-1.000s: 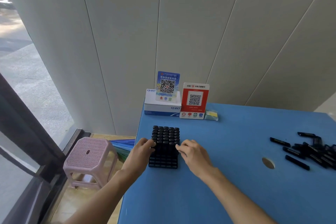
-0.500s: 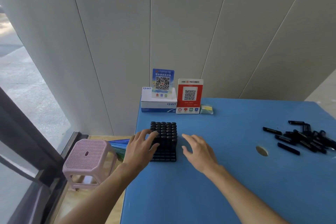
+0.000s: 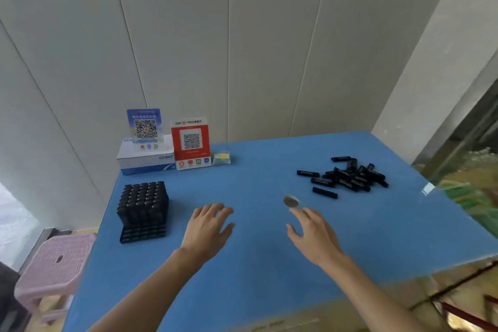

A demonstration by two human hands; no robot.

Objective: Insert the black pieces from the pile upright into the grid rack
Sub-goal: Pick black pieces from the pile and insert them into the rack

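Hands both empty, fingers spread, apart from each other over blue counter (image 3: 269, 264). I see left hand (image 3: 207, 229) just right of grid rack (image 3: 142, 213), not touching it. Rack sits near counter's left edge, upper rows filled with upright black pieces. Right hand (image 3: 312, 237) lies just below round hole (image 3: 291, 201) in counter. Pile of black pieces (image 3: 347, 176) lies loose far right, well apart from rack and both hands.
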